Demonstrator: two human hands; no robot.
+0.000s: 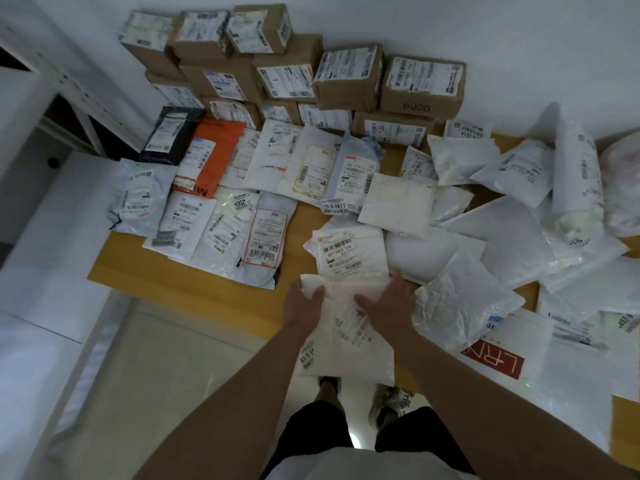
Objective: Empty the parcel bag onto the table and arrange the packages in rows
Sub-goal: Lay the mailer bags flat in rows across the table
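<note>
Holding a white poly mailer (346, 337) at the near edge of the wooden table (194, 289), I have both hands on it. My left hand (303, 304) grips its upper left corner, fingers curled round a bunched fold of the plastic. My right hand (386, 301) lies on the upper right part, fingers fairly straight and a little spread, thumb pointing inward across the mailer. The mailer's lower half hangs past the table edge, above my shoes. Just beyond my hands lies another white mailer with a barcode label (348, 252), partly under the one I hold. To the left, flat packages sit in two neat rows, among them an orange mailer (211, 154) and a black one (169, 135). Brown cardboard boxes (287, 74) are stacked against the wall behind. On the right, white bags (502, 244) lie in a loose, overlapping heap, one showing a red printed panel (491, 362).
</note>
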